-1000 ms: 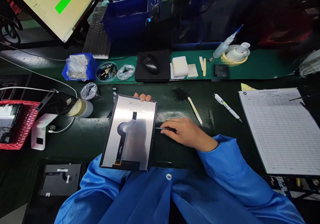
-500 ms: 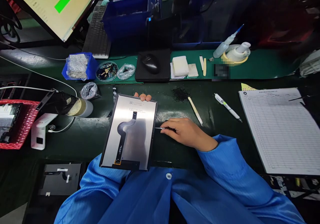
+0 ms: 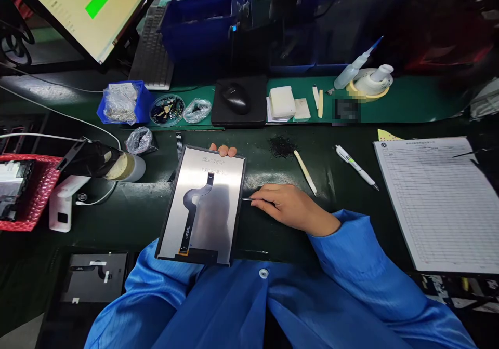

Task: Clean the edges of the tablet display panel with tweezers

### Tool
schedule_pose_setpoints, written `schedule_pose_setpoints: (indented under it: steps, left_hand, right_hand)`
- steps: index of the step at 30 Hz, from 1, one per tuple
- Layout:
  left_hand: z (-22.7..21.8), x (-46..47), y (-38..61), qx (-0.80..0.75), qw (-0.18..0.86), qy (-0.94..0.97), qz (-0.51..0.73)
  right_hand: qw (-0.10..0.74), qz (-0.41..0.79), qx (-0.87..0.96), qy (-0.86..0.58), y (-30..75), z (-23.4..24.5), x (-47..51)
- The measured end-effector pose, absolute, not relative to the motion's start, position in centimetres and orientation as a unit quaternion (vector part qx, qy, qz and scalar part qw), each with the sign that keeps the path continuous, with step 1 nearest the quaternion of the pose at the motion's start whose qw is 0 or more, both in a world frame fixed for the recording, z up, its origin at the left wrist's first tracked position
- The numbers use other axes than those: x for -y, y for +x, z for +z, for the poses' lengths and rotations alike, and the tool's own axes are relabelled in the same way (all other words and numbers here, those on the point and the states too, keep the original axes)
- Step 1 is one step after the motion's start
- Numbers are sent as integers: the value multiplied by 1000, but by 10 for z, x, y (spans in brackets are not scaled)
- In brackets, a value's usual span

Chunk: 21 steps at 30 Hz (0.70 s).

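Observation:
A tablet display panel (image 3: 218,219) with a silvery back and a dark curved flex cable (image 3: 189,203) is held tilted in front of my chest. My left hand (image 3: 223,150) grips it from behind; only a few fingertips show over its top edge, and the rest is hidden. At the panel's right edge, my right hand (image 3: 286,206) pinches a thin metal tool (image 3: 247,199), perhaps tweezers. Its tip meets or nearly meets the dark border there. Beyond my right hand lie a pale stick (image 3: 305,172) and a heap of black strips (image 3: 282,146).
A white pen (image 3: 356,167) and a pad of printed forms (image 3: 440,203) lie at the right. Along the back are a mouse (image 3: 235,98), a white block (image 3: 282,103) and a blue bin (image 3: 198,27). Another panel (image 3: 97,279) sits at lower left, below a white stand (image 3: 60,209).
The metal tool in my right hand has turned slightly at the panel's right edge. My left hand and the panel stay nearly where they were.

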<state>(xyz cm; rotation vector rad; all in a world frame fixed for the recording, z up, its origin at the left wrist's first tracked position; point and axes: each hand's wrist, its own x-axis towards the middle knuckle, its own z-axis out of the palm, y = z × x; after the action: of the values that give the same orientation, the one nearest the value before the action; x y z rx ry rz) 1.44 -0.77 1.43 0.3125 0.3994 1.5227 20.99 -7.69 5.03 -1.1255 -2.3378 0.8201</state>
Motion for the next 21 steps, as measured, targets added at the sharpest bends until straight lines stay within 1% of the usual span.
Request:
schedule_pose_setpoints:
  steps: [3, 7, 10, 13, 18, 21]
  left_hand:
    - [5, 2, 15, -130, 701, 118, 691]
    - [0, 2, 15, -176, 681, 135, 698]
    - [1, 3, 15, -196, 680, 139, 693]
    - [6, 4, 14, -166, 698, 116, 687]
    - [14, 8, 14, -150, 704, 102, 686]
    - [15, 10, 15, -139, 710, 80, 686]
  right_hand:
    - [206, 304, 834, -413, 210, 52, 77]
    - [197, 321, 819, -434, 209, 53, 78]
    - [192, 299, 838, -414, 209, 52, 78]
    - [191, 287, 845, -409, 210, 51, 77]
    - [192, 320, 821, -432, 210, 53, 77]
    - [190, 310, 831, -422, 210, 52, 77]
